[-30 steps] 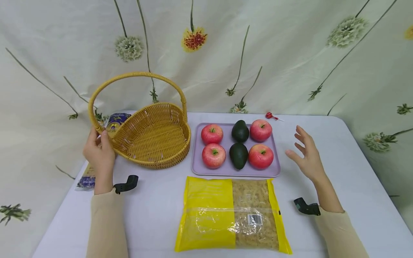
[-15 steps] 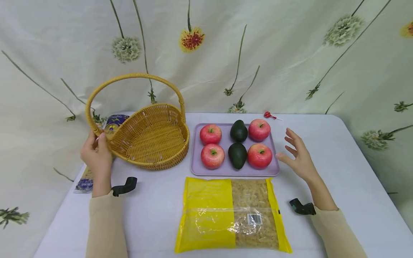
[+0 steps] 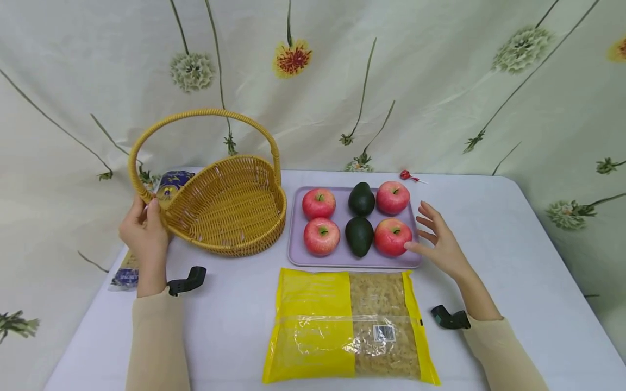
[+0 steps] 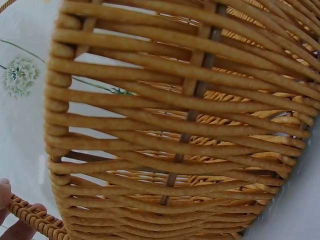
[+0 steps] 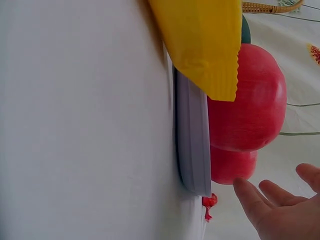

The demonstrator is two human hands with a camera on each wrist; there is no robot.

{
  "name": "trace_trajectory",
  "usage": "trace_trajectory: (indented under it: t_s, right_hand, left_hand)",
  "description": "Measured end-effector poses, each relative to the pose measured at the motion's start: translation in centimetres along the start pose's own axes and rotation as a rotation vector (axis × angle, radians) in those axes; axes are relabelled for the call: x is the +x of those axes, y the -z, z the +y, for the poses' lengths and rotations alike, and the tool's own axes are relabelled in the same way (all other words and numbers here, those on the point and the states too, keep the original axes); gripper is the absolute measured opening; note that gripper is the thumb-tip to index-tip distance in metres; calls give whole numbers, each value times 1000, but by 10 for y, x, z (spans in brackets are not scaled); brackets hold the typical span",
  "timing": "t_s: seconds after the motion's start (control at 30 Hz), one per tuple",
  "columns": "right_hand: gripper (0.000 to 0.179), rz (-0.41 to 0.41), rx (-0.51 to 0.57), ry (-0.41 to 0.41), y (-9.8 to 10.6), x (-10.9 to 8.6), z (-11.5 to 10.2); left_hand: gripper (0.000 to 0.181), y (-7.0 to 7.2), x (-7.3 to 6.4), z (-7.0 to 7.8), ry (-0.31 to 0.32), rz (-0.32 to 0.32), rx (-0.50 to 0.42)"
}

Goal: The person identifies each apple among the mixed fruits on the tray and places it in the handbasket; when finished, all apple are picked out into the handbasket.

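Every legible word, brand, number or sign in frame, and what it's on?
No text is legible.
Yellow-and-clear rectangular plastic bag: printed lines on the yellow part, too faint to read.
White rectangular barcode label on that bag: bars show; any digits are too small.
Blue-and-clear plastic packet, partly hidden behind the golden wicker basket: lettering too blurred.

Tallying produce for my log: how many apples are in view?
4, all on the tray: far-left apple, near-left apple, far-right apple, near-right apple.

Right fingers (image 3: 432, 213) nearer the front-right apple (image 3: 392, 238)
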State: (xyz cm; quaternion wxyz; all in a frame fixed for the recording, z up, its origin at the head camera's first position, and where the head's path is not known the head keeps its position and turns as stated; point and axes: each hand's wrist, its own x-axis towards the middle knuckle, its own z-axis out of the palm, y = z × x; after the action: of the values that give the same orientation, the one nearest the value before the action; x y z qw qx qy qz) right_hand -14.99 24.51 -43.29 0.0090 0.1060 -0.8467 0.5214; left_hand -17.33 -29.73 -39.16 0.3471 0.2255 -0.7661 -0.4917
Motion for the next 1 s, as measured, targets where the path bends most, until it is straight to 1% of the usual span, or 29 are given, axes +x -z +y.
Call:
trace_trajectory:
  t_s: [0.1,0.27,0.37,0.6,0.7,1.0]
  right_hand:
    - [93,-22,18,-28,-4,0,0]
    - [93,-54,27,-44,-9,0,1]
    - [93,-69,18,-54,-11,0,3]
    - [95,-101,-16,-117,-14,-1,4]
    - [96,-107,-15,-134,-15,-1,3]
    - [93,-87,-43,-140,-22,-1,8]
  left_hand:
    - [33,0,0,1,15,-7,4]
    - [34,-1,2,0,36,-15,4]
    - [34,-1,2,0,44,-15,-4]
    - [35,0,0,-2,55,-20,-2]
    - [35,0,0,-3,65,-22,-1]
    - [36,-1,1,-4,52,-15,14]
